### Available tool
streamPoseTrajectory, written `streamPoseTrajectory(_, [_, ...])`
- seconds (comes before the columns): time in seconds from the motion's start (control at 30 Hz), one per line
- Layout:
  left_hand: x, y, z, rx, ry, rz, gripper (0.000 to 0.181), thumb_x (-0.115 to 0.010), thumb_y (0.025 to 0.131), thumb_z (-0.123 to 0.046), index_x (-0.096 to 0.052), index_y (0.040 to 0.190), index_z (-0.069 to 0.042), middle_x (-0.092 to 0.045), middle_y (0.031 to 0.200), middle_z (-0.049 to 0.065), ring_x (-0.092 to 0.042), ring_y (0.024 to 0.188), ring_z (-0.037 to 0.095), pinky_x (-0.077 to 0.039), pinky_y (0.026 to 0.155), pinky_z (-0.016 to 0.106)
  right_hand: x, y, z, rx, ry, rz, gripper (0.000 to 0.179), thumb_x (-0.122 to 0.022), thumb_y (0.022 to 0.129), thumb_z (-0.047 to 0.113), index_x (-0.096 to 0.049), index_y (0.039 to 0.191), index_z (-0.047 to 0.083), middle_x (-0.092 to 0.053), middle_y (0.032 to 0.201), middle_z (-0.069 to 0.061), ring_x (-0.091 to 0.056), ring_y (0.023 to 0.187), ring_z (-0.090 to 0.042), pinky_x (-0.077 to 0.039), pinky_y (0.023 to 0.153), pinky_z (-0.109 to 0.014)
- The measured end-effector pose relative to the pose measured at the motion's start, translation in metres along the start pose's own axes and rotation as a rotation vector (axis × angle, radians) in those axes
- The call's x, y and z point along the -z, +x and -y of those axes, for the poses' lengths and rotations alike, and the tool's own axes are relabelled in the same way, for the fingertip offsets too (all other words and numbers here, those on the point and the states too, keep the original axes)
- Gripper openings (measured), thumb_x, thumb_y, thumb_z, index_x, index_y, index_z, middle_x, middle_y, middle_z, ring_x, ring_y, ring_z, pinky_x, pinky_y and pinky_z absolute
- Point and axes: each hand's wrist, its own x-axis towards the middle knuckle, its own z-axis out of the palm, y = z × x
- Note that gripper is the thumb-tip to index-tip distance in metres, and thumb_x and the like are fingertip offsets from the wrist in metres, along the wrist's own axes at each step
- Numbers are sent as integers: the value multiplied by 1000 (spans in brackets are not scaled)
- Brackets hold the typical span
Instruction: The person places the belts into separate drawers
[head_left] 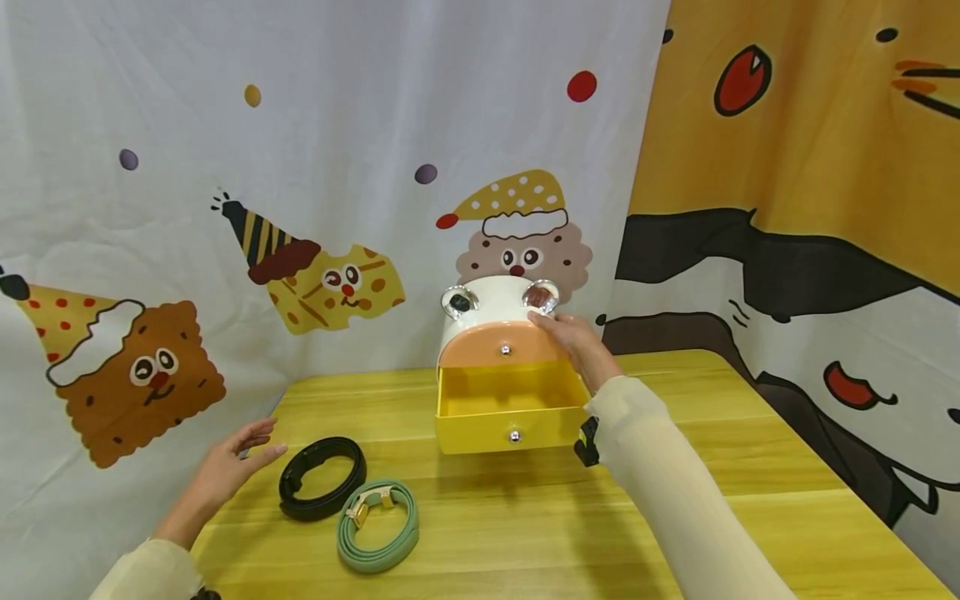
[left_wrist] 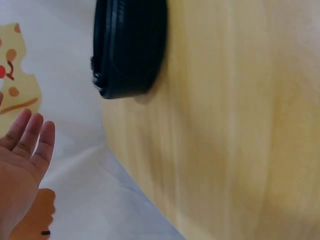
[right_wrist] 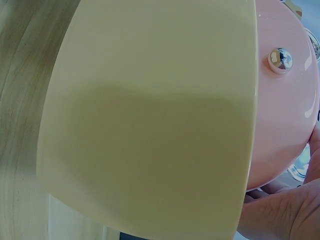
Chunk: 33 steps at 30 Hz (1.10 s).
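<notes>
1. Nearest, toward the front of the desk (head_left: 525,542): green belt (head_left: 375,562), coiled into a ring, gold-toned buckle (head_left: 358,512) on the inside. Probably light and bendy, apt to spring loose; best pinched across every layer at once. Pale and smooth to the eye.
2. Slightly farther, to the left and just beside: black belt (head_left: 318,508), also coiled and set on edge. Likely light, pliant, a little slick; best taken by its outer wall, thumb inside the ring. Glossy in the left wrist view.
3. Left of the black belt: left hand (head_left: 225,467), fingers extended, thumb apart, nothing held.
4. Toward the rear of the desk: animal-eared drawer box (head_left: 495,292). Probably light, stiff, slippery plastic, front-heavy with a drawer out; best held by the rigid sides, not by ears or loose drawer. Cannot tell about contact beneath.
5. On it: yellow lower drawer (head_left: 480,435) pulled well out, peach upper drawer (head_left: 487,342) closed, silver knobs (head_left: 514,437), rounded white top, silver-rimmed ears (head_left: 461,302).
6. At its upper right side: right hand (head_left: 573,337), gripping the box close under the ear.
</notes>
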Motion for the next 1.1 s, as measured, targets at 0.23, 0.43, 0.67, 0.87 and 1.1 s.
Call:
streamPoseTrajectory(0.23, [-5, 2, 19, 108, 2, 106, 81, -63, 95, -50, -32, 153, -2, -32, 151, 31, -35, 133, 49, -43, 93, 62, 0, -2, 1, -2, 6, 6, 74, -62, 94, 53, -41, 151, 10, -56, 133, -16, -55, 119, -32, -41, 107, -46])
streamPoseTrajectory(0.43, [-11, 3, 33, 146, 3, 132, 84, -66, 93, -48, -30, 153, -1, -30, 151, 33, -33, 132, 51, -45, 92, 60, 0, -2, 0, -13, 16, 5, 72, -62, 94, 53, -43, 149, 11, -58, 132, -16, -57, 118, -32, -43, 105, -46])
streamPoseTrajectory(0.67, [-16, 2, 38, 169, -95, 190, 82, -68, 95, -37, -26, 153, 3, -24, 150, 36, -34, 131, 54, -50, 88, 55, -1, 0, -1, -5, -13, -13, 75, -63, 93, 55, -43, 150, 10, -57, 133, -16, -55, 117, -31, -41, 107, -45])
streamPoseTrajectory(0.87, [-24, 0, 46, 205, -144, 218, 80, -69, 94, -33, -28, 151, 5, -28, 147, 37, -41, 128, 53, -54, 85, 49, -1, 2, -2, -9, -18, -17, 74, -63, 93, 55, -44, 149, 11, -58, 131, -15, -56, 116, -31, -42, 106, -45])
streamPoseTrajectory(1.1, [-31, 2, 51, 190, -158, 227, 77, -71, 93, -28, -30, 151, 4, -35, 143, 38, -48, 124, 49, -55, 82, 47, 0, 0, -1, -15, -3, -8, 73, -63, 93, 55, -44, 149, 12, -58, 132, -15, -56, 117, -31, -43, 105, -46])
